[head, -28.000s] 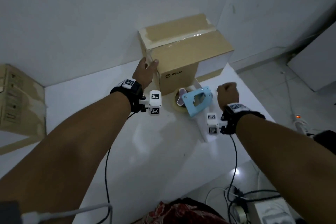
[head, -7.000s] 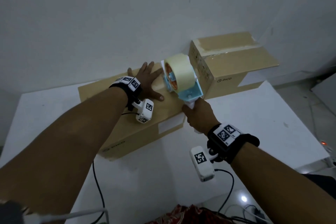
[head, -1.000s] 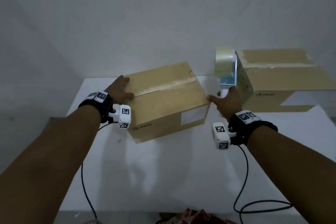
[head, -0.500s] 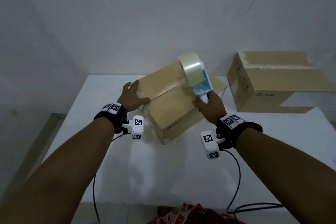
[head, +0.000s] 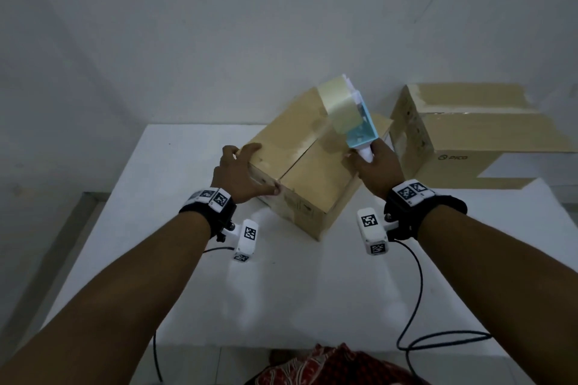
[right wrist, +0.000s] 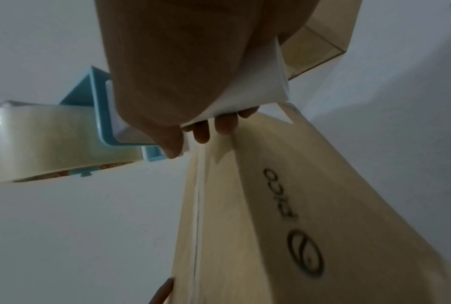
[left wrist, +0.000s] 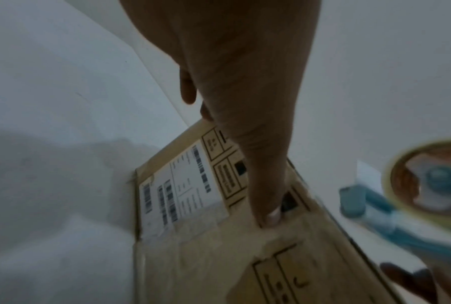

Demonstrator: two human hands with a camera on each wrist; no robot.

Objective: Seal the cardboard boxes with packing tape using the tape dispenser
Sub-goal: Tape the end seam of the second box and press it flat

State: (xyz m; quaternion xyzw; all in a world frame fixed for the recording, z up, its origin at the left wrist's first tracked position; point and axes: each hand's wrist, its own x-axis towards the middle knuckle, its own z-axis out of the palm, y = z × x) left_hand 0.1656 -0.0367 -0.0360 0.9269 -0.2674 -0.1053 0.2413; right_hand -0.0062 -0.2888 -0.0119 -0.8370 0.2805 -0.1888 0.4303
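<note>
A brown cardboard box [head: 308,162] sits turned at an angle on the white table [head: 281,291], its top seam running away from me. My left hand [head: 242,176] grips its near left corner, thumb [left wrist: 267,197] pressed on the end face beside a white shipping label [left wrist: 177,189]. My right hand [head: 375,167] holds the white handle of the blue tape dispenser [head: 353,117], tape roll [right wrist: 45,142] raised over the box's right side. The right hand's knuckles lie against the box's right edge [right wrist: 219,185].
A second taped cardboard box [head: 469,134] with a PICO mark stands at the back right against the wall. Wrist cables [head: 416,306] trail over the table's front edge. A red patterned cloth [head: 319,367] shows below the table.
The box has been turned further, so a short end now faces me. My left hand shifted to the near corner. The dispenser moved right, over the box's right side.
</note>
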